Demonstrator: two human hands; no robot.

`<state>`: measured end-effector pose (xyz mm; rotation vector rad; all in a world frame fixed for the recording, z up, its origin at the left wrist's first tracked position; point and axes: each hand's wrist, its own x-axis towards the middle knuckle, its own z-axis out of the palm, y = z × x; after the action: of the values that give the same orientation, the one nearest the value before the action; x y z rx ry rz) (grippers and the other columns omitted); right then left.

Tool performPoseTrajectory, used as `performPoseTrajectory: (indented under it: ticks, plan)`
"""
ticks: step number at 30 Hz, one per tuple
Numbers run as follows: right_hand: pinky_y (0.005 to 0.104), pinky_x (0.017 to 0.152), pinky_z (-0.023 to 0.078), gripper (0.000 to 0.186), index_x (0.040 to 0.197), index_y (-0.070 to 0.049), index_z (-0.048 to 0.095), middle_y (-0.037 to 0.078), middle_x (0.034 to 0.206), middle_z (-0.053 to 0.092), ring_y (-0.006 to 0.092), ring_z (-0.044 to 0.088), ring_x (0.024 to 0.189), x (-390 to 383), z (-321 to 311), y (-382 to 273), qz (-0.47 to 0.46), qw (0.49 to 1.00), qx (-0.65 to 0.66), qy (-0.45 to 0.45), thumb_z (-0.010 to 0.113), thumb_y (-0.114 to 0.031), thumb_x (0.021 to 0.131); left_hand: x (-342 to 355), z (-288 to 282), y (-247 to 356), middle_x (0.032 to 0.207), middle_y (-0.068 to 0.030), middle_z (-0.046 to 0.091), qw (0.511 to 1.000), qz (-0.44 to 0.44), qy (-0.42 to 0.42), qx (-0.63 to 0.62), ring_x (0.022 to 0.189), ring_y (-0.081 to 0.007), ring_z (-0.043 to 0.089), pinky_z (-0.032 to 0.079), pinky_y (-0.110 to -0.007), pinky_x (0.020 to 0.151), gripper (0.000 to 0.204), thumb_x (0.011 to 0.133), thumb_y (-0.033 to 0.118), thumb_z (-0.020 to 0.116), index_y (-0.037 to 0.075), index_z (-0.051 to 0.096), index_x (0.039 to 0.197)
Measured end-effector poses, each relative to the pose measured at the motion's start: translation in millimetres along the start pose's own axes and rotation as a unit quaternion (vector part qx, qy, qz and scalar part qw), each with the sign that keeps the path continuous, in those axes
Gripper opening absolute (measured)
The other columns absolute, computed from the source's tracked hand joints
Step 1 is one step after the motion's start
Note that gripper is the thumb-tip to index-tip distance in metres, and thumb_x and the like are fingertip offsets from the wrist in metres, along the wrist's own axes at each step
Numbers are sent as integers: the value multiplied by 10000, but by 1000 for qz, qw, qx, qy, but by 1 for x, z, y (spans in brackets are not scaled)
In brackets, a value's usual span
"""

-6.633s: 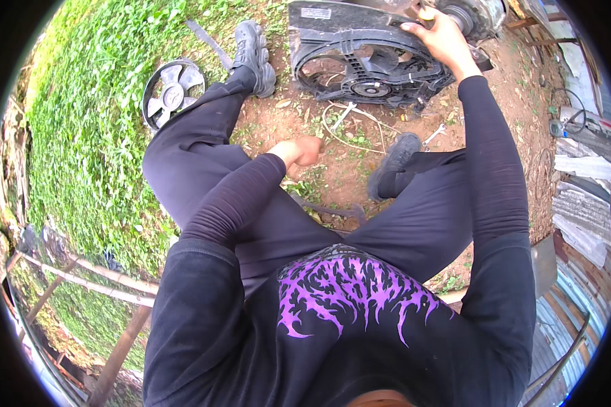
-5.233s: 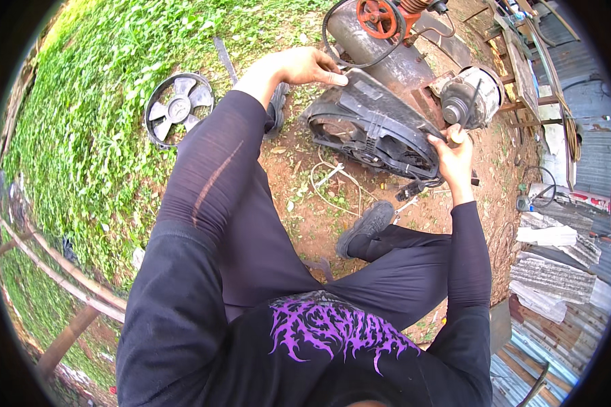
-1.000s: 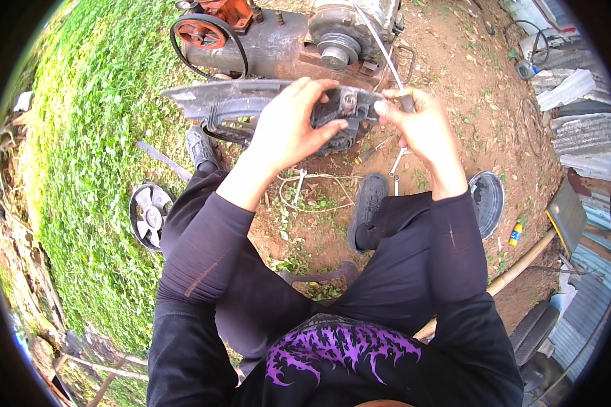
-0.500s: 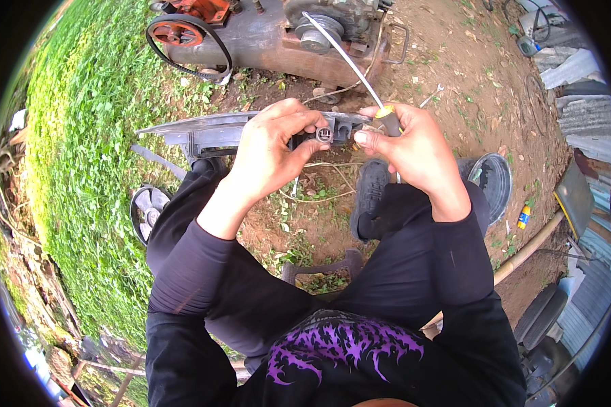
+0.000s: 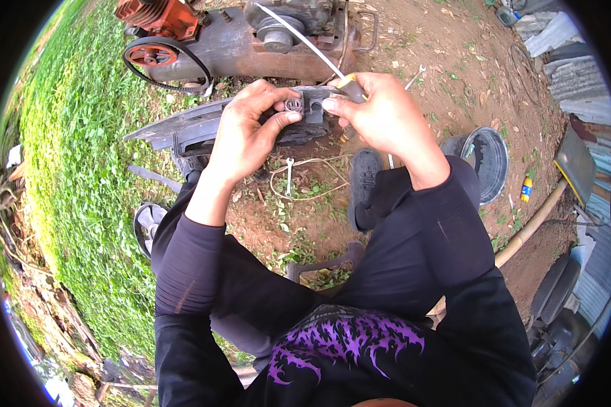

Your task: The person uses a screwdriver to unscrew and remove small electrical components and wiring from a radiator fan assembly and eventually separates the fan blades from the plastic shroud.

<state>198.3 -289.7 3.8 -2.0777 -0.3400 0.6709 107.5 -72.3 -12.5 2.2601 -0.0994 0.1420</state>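
My left hand (image 5: 248,132) pinches a small round connector (image 5: 292,105) at the right end of the black plastic fan shroud (image 5: 183,125), which is tilted nearly edge-on. My right hand (image 5: 380,119) grips the yellow and black handle of a screwdriver (image 5: 350,86), whose long metal shaft points up and left, away from the shroud. That hand's thumb reaches to the shroud's end beside the connector. Below the shroud a wrench (image 5: 289,178) lies on the dirt by a looped pale cord (image 5: 319,195).
Beyond is a rusty compressor tank (image 5: 217,47) with an orange pump (image 5: 149,20). A loose fan (image 5: 148,222) lies left on grass. At right are a basin (image 5: 497,169), a yellow bottle (image 5: 526,190), a bamboo pole (image 5: 526,237), tires (image 5: 553,288) and corrugated sheets (image 5: 574,85).
My hands came together at the shroud's end, the screwdriver upright in my right. In the last second my left fingers closed round the connector, and the shaft leaned further left.
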Motion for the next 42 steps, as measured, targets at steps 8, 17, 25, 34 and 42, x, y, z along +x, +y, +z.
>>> performPoseTrajectory:
  ticks: [8, 17, 25, 34, 42]
  plan:
    - [439, 798, 543, 286, 1047, -34, 769, 206, 908, 752, 356, 735, 871, 14, 8, 18, -58, 997, 28, 42, 797, -263, 878, 11, 0, -4, 806, -34, 561, 1000, -5, 5, -22, 789, -169, 556, 464, -310, 766, 284, 842, 85, 801, 27, 769, 1118]
    - [434, 795, 552, 312, 1021, -43, 773, 201, 886, 753, 336, 745, 872, 30, 6, 19, -39, 997, 15, 62, 797, -325, 890, 14, -12, -6, 1036, -50, 614, 999, -26, -38, 17, 959, -142, 613, 519, -275, 854, 577, 798, -68, 786, 105, 693, 1341]
    - [341, 563, 505, 284, 1018, -37, 755, 64, 714, 694, 155, 629, 573, 26, 0, 7, -3, 998, 50, 34, 766, -310, 939, 17, -10, -13, 1002, -16, 613, 1000, 15, -23, 15, 884, -133, 564, 486, -283, 812, 537, 758, -8, 843, 91, 731, 1274]
    - [248, 482, 450, 359, 1209, -74, 734, 21, 776, 684, 67, 554, 540, 28, 0, 3, 6, 998, 54, 33, 758, -332, 961, 12, 12, -21, 1023, -84, 753, 995, -43, 74, 60, 993, -206, 731, 561, -327, 860, 391, 790, 83, 858, 43, 697, 1143]
    - [267, 501, 500, 331, 1126, -43, 743, 48, 764, 715, 90, 615, 548, 31, 5, 0, -5, 997, 36, 68, 755, -327, 957, 6, 29, -26, 993, -200, 767, 986, -94, 69, 116, 938, -306, 760, 579, -391, 854, 342, 834, 193, 823, 16, 762, 1121]
